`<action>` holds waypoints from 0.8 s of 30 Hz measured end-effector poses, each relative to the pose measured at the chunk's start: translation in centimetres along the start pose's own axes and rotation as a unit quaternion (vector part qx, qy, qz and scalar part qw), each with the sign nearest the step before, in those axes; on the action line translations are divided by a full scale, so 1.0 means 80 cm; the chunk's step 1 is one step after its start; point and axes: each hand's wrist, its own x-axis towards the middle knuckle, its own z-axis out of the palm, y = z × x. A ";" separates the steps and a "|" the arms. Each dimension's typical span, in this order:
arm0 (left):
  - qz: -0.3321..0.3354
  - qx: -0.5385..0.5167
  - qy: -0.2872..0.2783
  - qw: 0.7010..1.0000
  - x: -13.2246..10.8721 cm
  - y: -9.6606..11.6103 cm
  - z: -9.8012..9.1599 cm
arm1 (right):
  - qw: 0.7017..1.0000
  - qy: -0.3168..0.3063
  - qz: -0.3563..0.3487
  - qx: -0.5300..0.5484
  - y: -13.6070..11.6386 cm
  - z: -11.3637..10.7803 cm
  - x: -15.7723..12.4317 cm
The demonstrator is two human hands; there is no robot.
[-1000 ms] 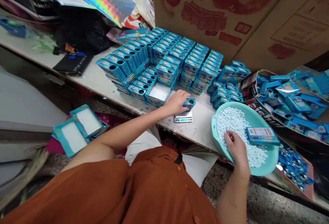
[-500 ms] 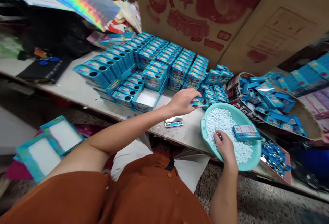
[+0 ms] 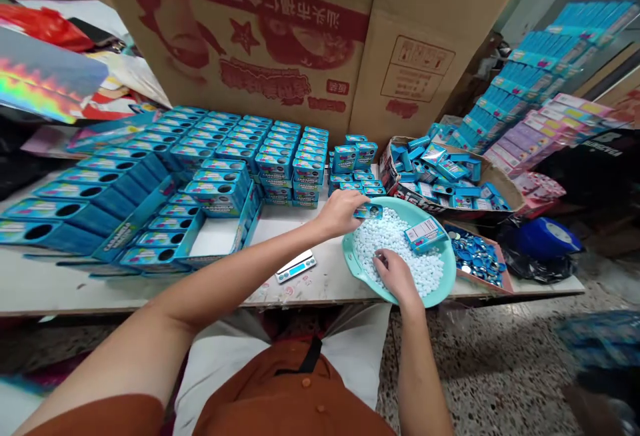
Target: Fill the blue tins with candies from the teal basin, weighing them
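Observation:
My left hand point(image 3: 338, 214) grips a small blue candy tin point(image 3: 369, 211) just above the rim of a round teal basin point(image 3: 353, 265). The basin holds a heap of small white candies point(image 3: 387, 243), with a blue printed carton point(image 3: 425, 235) lying on top. My right hand point(image 3: 398, 278) rests in the heap with its fingers curled together, and the back of the hand hides what they pinch. A small digital scale point(image 3: 296, 267) lies on the white table point(image 3: 270, 293) to the left of the basin.
Rows of blue tins point(image 3: 225, 176) and an open blue tray point(image 3: 215, 237) stand on the table behind and left of my hands. A carton of loose tins point(image 3: 450, 179) and a tray of blue lids point(image 3: 475, 259) sit right of the basin, below a large cardboard box point(image 3: 240, 43).
The view has swung so the table lies level and more of the big carton shows. My left hand has carried the tin from the scale to over the basin rim.

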 end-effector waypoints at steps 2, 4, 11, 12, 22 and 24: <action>-0.031 -0.052 0.015 0.998 -0.008 -0.002 -0.006 | 1.000 -0.003 0.002 0.000 0.001 0.000 -0.001; -0.074 -0.080 0.025 0.994 -0.022 -0.008 -0.017 | 1.000 -0.002 0.002 -0.001 0.002 0.000 -0.001; -0.193 0.030 -0.005 0.981 -0.116 -0.051 -0.063 | 1.000 -0.009 0.004 0.005 0.006 0.001 0.002; -0.209 0.049 -0.015 0.977 -0.130 -0.059 -0.063 | 1.000 -0.012 0.006 0.004 0.006 0.001 0.002; -0.275 0.040 -0.035 0.960 -0.187 -0.095 -0.025 | 1.000 -0.021 0.004 -0.020 0.004 -0.002 0.003; -0.264 0.036 -0.026 0.963 -0.186 -0.094 -0.024 | 0.999 -0.023 0.008 -0.021 0.002 -0.003 0.003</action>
